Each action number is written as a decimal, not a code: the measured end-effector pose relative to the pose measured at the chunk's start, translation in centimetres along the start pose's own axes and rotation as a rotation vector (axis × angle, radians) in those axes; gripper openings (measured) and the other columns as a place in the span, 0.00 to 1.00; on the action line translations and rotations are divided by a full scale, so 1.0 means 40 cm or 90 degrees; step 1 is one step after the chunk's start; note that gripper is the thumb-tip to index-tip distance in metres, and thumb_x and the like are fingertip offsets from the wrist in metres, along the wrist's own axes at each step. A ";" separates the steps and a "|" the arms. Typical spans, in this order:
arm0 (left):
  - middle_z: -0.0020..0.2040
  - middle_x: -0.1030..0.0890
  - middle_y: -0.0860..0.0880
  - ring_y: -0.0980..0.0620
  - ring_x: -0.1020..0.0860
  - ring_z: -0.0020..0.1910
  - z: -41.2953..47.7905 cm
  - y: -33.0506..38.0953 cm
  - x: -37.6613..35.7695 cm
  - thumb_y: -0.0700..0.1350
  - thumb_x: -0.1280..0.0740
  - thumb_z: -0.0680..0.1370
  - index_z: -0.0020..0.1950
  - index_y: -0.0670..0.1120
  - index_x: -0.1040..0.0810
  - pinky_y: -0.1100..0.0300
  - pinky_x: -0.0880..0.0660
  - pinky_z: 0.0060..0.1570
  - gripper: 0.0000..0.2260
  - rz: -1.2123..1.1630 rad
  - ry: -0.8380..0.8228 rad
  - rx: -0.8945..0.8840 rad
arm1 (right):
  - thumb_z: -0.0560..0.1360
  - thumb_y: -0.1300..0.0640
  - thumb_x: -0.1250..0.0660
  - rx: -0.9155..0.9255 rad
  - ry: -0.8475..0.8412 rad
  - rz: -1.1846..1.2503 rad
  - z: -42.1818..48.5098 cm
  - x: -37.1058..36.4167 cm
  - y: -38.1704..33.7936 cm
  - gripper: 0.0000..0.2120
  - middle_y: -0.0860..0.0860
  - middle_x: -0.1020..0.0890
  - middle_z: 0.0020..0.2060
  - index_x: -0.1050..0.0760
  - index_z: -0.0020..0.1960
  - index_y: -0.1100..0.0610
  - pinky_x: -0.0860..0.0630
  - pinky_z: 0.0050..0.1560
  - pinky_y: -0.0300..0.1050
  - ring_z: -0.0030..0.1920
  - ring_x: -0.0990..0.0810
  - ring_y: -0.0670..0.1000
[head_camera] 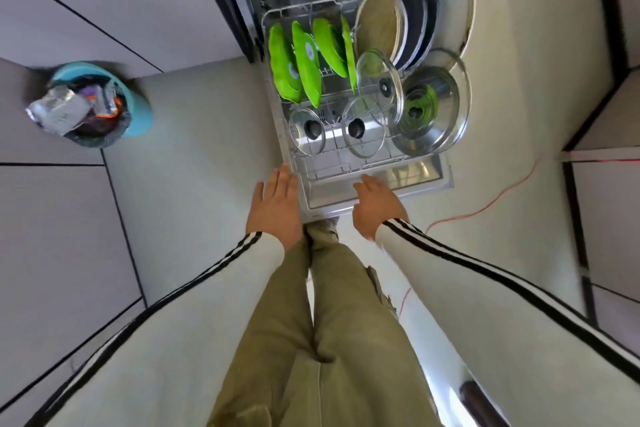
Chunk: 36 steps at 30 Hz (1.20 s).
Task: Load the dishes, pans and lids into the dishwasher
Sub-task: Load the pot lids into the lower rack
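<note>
Head view: looking down at an open dishwasher, with the person's legs and both sleeves below.
Rack (322, 177): pulled out over the lowered dishwasher door (426, 173).
Green plates (306, 62): four, standing on edge in a row along the rack's far left part.
Beige plate (377, 24): upright at the far right, with dark plates (415, 28) just behind it and a white plate (453, 3) at the far right corner.
Glass lids (363, 126): two with black knobs lean in the near row, and a third stands just beyond them.
Large glass lid (429, 104): tilted at the near right corner.
Left hand (277, 198): fingers straight and together, holding nothing, just beside the rack's near left corner.
Right hand (377, 201): fingers relaxed and extended, holding nothing, over the door at the rack's near edge; contact cannot be told.
Bin (138, 104): teal, full of rubbish, on the floor well to the left.
Orange cable (502, 191): lies on the floor to the right.
</note>
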<state>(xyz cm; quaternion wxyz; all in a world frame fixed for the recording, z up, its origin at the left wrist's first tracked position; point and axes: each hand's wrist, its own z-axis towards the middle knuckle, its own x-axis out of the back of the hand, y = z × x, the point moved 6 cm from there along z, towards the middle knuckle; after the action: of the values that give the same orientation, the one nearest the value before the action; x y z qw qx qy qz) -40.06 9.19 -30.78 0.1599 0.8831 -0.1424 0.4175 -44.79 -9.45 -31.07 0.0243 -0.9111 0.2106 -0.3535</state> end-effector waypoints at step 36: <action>0.76 0.74 0.42 0.43 0.71 0.76 0.652 0.402 -0.311 0.54 0.48 0.79 0.77 0.40 0.71 0.46 0.61 0.77 0.39 0.032 0.003 0.100 | 0.77 0.50 0.40 0.140 0.175 -0.200 0.612 -0.079 0.418 0.42 0.56 0.67 0.78 0.63 0.80 0.61 0.58 0.77 0.60 0.78 0.67 0.57</action>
<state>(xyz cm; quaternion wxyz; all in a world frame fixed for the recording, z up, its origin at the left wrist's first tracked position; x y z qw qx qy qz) -35.80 -14.39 -53.56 0.0800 0.8880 -0.1312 0.4334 -36.97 -25.95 -54.63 0.0390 -0.8678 0.0277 -0.4946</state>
